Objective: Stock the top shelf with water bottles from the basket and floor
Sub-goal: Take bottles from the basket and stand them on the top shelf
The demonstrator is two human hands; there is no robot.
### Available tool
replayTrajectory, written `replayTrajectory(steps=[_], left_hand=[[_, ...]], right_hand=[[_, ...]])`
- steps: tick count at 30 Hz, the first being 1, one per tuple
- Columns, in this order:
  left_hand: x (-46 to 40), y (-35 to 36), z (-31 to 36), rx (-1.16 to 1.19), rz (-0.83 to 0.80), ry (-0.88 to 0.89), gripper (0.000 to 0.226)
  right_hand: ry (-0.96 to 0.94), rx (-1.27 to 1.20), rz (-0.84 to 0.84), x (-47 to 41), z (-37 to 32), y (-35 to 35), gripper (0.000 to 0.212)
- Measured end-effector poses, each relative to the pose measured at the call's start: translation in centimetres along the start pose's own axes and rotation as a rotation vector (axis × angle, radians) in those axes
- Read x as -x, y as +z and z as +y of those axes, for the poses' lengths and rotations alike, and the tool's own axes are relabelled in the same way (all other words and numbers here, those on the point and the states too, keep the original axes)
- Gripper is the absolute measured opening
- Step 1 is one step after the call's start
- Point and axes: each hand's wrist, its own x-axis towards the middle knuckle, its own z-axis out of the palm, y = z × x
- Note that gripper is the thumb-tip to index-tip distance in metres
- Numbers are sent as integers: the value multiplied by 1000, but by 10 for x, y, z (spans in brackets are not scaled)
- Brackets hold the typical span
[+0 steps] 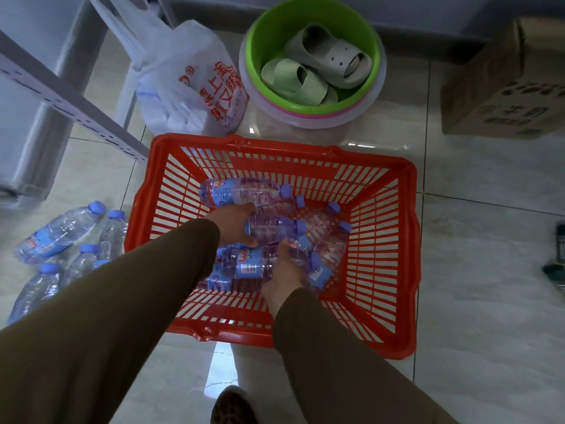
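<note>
Two hands reach into the red basket [394,246] in the head view, which stands on the tiled floor [489,270]. The left hand [237,223] curls round a bottle [272,229] lying across the heap, thumb under and fingers over its base end. The right hand [286,275] lies lower on the pile [324,240], fingers spread over another bottle [247,266]; whether it grips or only presses I cannot tell, since the fingertips are hidden among the plastic. One more bottle [241,191] lies crosswise just above the left hand, touching it or nearly so. Several floor bottles [61,231] lie and stand left of the basket, partly behind the left sleeve [122,301].

Risks, as I judge them: the bottles are smooth, round and stacked loosely, so pulling one out may roll its neighbours. A one-handed hold at the base end could let the capped end dip and slip free. The shelf frame [70,102] juts out close to the basket's left corner, and an arm rising with a bottle could knock it. The floor bottles sit near the person's feet, so a step sideways may kick them over. The top shelf is out of view.
</note>
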Motion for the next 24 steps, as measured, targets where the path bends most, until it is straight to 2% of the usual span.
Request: replayTrajectory(steps=[1, 4, 7, 12, 16, 18, 20, 22, 24], left_hand=[[1, 1, -2, 20, 12, -13, 72], [16, 4, -18, 153, 70, -65, 65], [53, 5, -34, 353, 153, -65, 57], [139, -20, -22, 732, 284, -114, 51], [217, -67, 9, 1000, 378, -79, 55], [256, -95, 26, 1135, 415, -55, 55], [297, -128, 39, 1195, 470, -29, 52], [342, -168, 54, 1219, 527, 9, 54], [387, -213, 70, 1210, 573, 68, 63]], right_hand=[[-10, -46, 24, 17, -9, 2, 123], [-105, -51, -40, 50, -32, 3, 93], [-211, 115, -161, 86, -57, -2, 96], [-561, 292, -281, 163, -107, 1, 70], [-723, 406, -458, 261, -143, 10, 47], [-784, 449, -551, 324, -162, 15, 44], [-814, 486, -614, 390, -181, 20, 50], [-845, 538, -665, 458, -200, 26, 60], [-935, 604, -697, 526, -218, 34, 60]])
